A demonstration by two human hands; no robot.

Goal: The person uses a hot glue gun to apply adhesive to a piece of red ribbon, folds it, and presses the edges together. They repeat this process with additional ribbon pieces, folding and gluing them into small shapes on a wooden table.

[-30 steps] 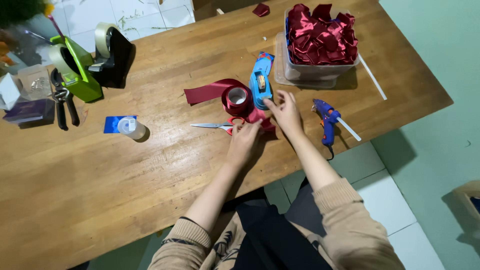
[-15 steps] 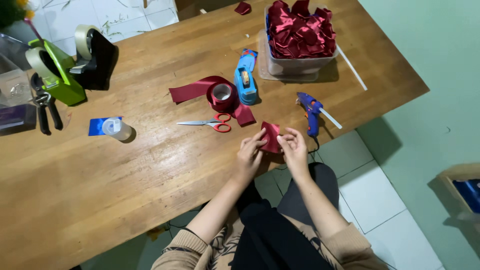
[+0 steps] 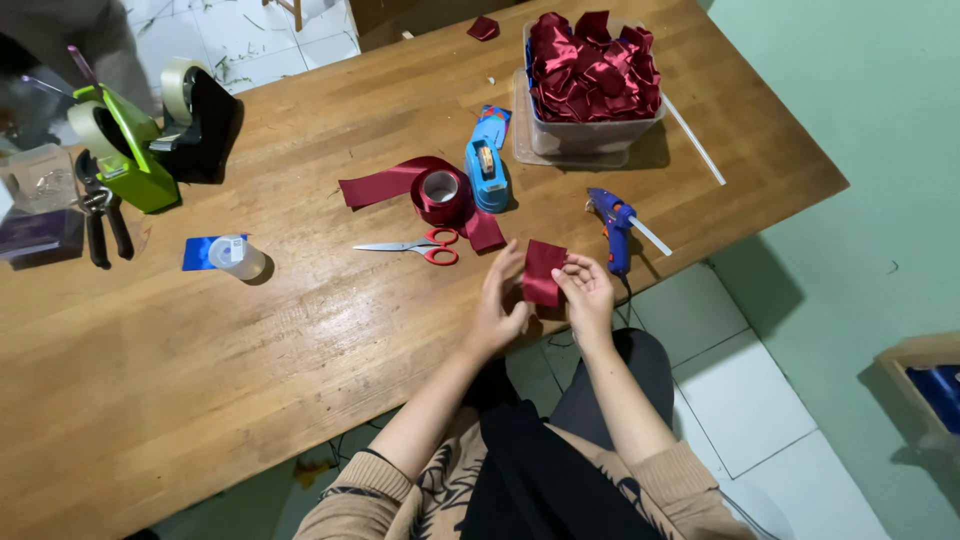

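Note:
Both hands hold a small dark red ribbon piece (image 3: 543, 272) at the table's front edge. My left hand (image 3: 500, 300) grips its left side and my right hand (image 3: 587, 295) pinches its right side. Just beyond them lie red-handled scissors (image 3: 420, 247), another cut ribbon piece (image 3: 485, 232) and a dark red ribbon roll (image 3: 438, 192) with a loose tail to the left. A blue tape dispenser (image 3: 487, 170) lies beside the roll.
A blue glue gun (image 3: 612, 222) lies right of my hands. A clear tub (image 3: 590, 130) full of folded red ribbon pieces stands at the back right. At the left are a green tape dispenser (image 3: 125, 150), a black tape dispenser (image 3: 200, 115), pliers (image 3: 100, 215) and a small white bottle (image 3: 235, 258).
My hands have drawn back from the ribbon roll toward the table's front edge with the red ribbon piece held between them. The view has shifted a little.

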